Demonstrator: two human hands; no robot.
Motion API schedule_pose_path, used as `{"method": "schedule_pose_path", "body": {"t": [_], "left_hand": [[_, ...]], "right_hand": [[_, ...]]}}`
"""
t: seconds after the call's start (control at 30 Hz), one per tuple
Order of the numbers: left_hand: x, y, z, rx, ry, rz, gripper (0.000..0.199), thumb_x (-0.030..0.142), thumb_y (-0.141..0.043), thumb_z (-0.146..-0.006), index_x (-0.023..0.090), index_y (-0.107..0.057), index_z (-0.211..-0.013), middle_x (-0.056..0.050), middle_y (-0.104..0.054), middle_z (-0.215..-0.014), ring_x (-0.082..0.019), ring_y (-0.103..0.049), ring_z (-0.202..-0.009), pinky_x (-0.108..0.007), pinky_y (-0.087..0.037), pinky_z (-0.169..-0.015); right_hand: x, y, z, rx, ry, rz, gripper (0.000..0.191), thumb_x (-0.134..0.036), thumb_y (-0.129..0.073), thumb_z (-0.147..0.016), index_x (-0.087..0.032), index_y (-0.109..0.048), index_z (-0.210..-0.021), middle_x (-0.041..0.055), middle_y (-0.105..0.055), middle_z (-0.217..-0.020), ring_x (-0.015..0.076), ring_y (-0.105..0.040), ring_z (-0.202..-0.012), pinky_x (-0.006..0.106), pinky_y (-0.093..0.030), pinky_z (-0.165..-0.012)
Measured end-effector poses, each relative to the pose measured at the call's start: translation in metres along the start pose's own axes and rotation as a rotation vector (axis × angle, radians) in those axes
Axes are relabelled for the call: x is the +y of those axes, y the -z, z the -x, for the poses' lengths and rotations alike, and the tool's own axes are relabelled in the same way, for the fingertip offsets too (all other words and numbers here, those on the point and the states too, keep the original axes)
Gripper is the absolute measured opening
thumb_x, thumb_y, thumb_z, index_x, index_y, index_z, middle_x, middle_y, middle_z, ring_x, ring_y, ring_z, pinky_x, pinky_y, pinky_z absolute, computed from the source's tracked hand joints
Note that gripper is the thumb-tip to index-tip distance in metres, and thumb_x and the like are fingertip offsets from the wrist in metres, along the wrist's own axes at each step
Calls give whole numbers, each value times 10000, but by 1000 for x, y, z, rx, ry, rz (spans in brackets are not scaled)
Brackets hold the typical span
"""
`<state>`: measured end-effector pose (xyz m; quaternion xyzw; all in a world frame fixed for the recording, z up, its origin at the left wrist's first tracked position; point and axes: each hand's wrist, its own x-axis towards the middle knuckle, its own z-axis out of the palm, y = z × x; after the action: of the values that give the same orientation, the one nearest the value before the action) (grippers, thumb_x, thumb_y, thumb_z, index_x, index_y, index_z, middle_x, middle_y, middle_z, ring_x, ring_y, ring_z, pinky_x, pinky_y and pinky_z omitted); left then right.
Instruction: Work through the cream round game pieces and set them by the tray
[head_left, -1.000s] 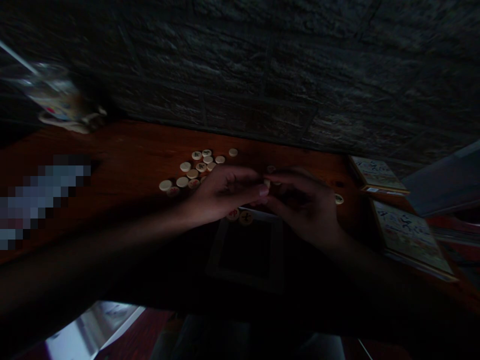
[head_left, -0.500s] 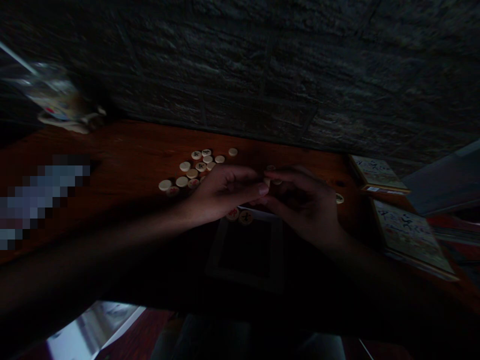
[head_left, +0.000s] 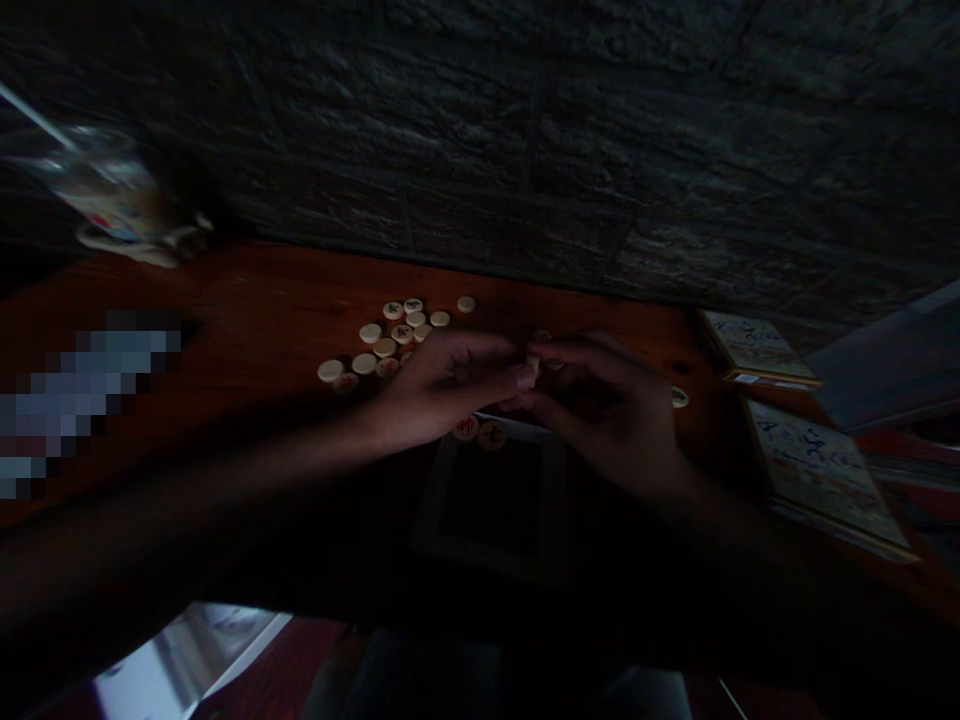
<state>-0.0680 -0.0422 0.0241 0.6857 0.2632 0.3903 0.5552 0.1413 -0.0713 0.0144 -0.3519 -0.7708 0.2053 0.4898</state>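
Note:
My left hand [head_left: 457, 385] and my right hand [head_left: 615, 405] meet over the table, fingertips close together. Between them, pinched by both, a pale round Chinese chess piece [head_left: 533, 368] shows only its edge. Just below my hands, a piece with a red character [head_left: 464, 427] and one with a black character [head_left: 492, 434] lie at the top end of a shallow open box [head_left: 553, 500], which is deep in shadow. Left of my left hand several more pieces [head_left: 364, 363] are scattered, some face up, others blank side up. Behind my right fingers a piece [head_left: 555, 363] is partly hidden.
Two flat boxes with printed writing [head_left: 757, 345] lie on the wooden table [head_left: 262, 290] at the right. One piece [head_left: 679, 397] sits beside my right wrist. A clear cup with a straw [head_left: 124, 190] stands at the far left. A dark stone wall [head_left: 480, 130] closes the back.
My hands stay in almost the same place. The pinched piece has turned slightly between the fingertips, and a little more of its edge shows.

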Motion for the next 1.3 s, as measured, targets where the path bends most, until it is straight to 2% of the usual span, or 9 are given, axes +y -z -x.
{"method": "schedule_pose_path", "body": {"t": [0.2, 0.37, 0.67, 0.8, 0.9, 1.3], "left_hand": [[2, 0, 1, -9, 21, 31, 158, 293, -743, -930, 139, -744, -897, -34, -752, -823, -135, -720, -761, -203, -556, -690], [3, -1, 0, -2, 11, 8, 221, 337, -714, -955, 148, -745, -844, -35, -748, -789, -134, -711, -731, -219, -548, -676], [1, 1, 0, 14, -1, -56, 209, 347, -732, -939, 146, -759, -888, -43, -751, -823, -145, -708, -762, -218, -544, -670], [1, 1, 0, 2, 16, -25, 168, 307, -739, -934, 141, -760, -915, -43, -753, -835, -138, -711, -769, -208, -551, -681], [1, 0, 0, 9, 14, 0, 154, 286, -730, -940, 138, -759, -907, -39, -752, -821, -129, -709, -756, -200, -548, -677], [1, 0, -1, 31, 26, -32, 226, 363, -757, -926, 143, -758, -874, -39, -746, -787, -135, -706, -726, -201, -549, -652]], "right_hand": [[-1, 1, -2, -3, 43, 30, 331, -226, -847, -862, -240, -763, -1182, 31, -718, -1031, 127, -680, -775, 255, -574, -669], [-2, 2, -3, -11, 70, 26, 350, -231, -847, -866, -244, -755, -1203, 24, -701, -970, 130, -675, -780, 246, -563, -644], [-1, 0, 0, 5, -26, -24, 409, -247, -886, -825, -242, -745, -1209, 16, -680, -999, 112, -667, -725, 255, -556, -637], [-2, 1, -1, -3, 15, -3, 328, -252, -862, -853, -222, -758, -1163, 30, -701, -999, 119, -663, -740, 256, -560, -650], [-1, 2, -1, -8, 57, 30, 340, -238, -855, -858, -236, -751, -1182, 32, -715, -1016, 127, -668, -759, 261, -570, -667], [1, 2, -2, -21, 88, 74, 356, -240, -819, -888, -267, -747, -1236, 31, -703, -1038, 122, -658, -735, 264, -572, -650]]}}
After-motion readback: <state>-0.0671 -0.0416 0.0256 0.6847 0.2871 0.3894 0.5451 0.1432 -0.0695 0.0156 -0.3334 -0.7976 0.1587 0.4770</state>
